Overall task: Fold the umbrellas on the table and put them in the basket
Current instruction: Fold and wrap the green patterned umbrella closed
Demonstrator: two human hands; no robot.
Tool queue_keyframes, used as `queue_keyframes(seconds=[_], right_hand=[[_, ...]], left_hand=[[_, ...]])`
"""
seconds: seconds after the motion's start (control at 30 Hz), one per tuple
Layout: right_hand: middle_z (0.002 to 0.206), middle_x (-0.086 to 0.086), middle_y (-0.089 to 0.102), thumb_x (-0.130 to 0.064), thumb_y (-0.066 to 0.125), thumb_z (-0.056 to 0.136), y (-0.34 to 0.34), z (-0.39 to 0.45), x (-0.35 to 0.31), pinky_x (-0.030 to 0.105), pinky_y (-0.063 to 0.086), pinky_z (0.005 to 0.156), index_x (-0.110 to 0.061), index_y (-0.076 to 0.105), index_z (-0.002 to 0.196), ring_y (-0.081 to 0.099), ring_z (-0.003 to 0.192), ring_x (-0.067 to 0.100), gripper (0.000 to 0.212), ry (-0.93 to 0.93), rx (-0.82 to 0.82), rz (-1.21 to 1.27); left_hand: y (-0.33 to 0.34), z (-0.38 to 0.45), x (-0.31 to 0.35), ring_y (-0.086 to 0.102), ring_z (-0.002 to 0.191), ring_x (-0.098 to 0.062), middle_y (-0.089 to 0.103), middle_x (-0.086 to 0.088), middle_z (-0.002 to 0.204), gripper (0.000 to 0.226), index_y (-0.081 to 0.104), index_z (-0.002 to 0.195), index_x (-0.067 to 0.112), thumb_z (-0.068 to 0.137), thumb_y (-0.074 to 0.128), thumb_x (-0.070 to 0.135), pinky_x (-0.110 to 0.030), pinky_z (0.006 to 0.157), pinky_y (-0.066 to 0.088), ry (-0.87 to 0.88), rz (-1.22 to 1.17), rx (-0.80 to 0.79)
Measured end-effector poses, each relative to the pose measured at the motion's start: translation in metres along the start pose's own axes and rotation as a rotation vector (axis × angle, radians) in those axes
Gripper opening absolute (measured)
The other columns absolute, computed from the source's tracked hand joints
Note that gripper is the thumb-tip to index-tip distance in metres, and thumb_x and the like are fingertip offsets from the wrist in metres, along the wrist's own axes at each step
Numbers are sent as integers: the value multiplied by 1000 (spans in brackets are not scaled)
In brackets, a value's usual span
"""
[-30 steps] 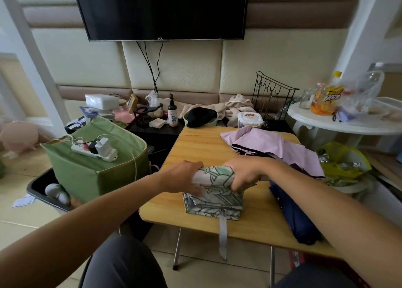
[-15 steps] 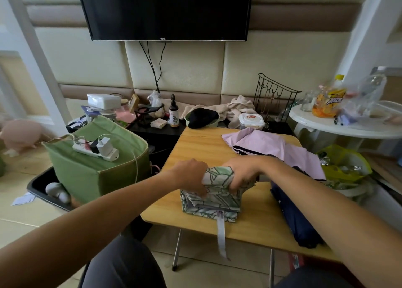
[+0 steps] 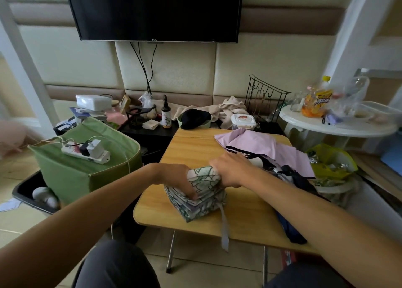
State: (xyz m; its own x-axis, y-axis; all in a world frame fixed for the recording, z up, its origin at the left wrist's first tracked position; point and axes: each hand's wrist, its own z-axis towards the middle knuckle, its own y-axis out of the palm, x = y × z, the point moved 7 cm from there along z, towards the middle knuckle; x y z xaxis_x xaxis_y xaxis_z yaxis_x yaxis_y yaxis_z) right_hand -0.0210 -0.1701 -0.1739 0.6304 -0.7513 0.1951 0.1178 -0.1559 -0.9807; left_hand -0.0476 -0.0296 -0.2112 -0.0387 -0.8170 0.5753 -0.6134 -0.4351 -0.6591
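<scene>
Room: padded cream wall with a dark television point(image 3: 153, 9) at upper centre; a wooden folding table point(image 3: 245, 213) fills mid-frame.
Left hand point(image 3: 178, 180): reaches in from the lower left, fingers curled down over the left end of the leaf-print umbrella point(image 3: 199, 192), gripping it.
Right hand point(image 3: 230, 170): comes from the lower right, closed around the umbrella's right end.
Umbrella: bundled at the table's centre, its strap point(image 3: 224, 229) hanging over the near edge.
Other umbrellas: pink umbrella point(image 3: 261, 146) and dark navy umbrella point(image 3: 291, 226) lie at right.
Basket: green fabric basket point(image 3: 87, 170) at left, beside the table, a white power strip point(image 3: 86, 154) on top.
</scene>
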Motion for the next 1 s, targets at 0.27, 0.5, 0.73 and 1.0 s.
queue_keyframes(seconds=[0.27, 0.5, 0.73, 1.0], right_hand=[[75, 4, 72, -22, 82, 68, 13, 3, 15, 36, 55, 52, -15, 69, 85, 66, 61, 19, 22, 25, -329, 238], [89, 1, 76, -28, 91, 70, 22, -3, 12, 31, 58, 55, -24, 72, 101, 73, 72, 22, 36, 20, -487, 458], [113, -4, 59, -85, 76, 59, -3, 4, -5, 43, 56, 87, -30, 50, 117, 58, 101, 20, 84, 14, -276, 372], [104, 4, 63, -45, 79, 77, 8, -4, 1, 42, 51, 73, -21, 41, 103, 65, 96, 31, 52, 19, 55, 19]], left_hand=[[9, -13, 26, 66, 104, -28, 63, -1, 119, 83, 38, 137, 17, 76, 81, 52, -39, 79, 51, 38, 850, 601], [8, -13, 14, 65, 91, -28, 64, 0, 104, 37, 45, 114, 19, 84, 67, 21, -35, 63, 40, 111, 735, 659], [-12, -13, 9, 65, 94, -27, 67, -1, 103, 41, 52, 115, 22, 79, 71, 27, -36, 68, 50, 28, 667, 665], [-9, -8, -5, 65, 89, -22, 68, 5, 96, 39, 57, 105, 26, 72, 79, 27, -39, 73, 57, 75, 478, 508]])
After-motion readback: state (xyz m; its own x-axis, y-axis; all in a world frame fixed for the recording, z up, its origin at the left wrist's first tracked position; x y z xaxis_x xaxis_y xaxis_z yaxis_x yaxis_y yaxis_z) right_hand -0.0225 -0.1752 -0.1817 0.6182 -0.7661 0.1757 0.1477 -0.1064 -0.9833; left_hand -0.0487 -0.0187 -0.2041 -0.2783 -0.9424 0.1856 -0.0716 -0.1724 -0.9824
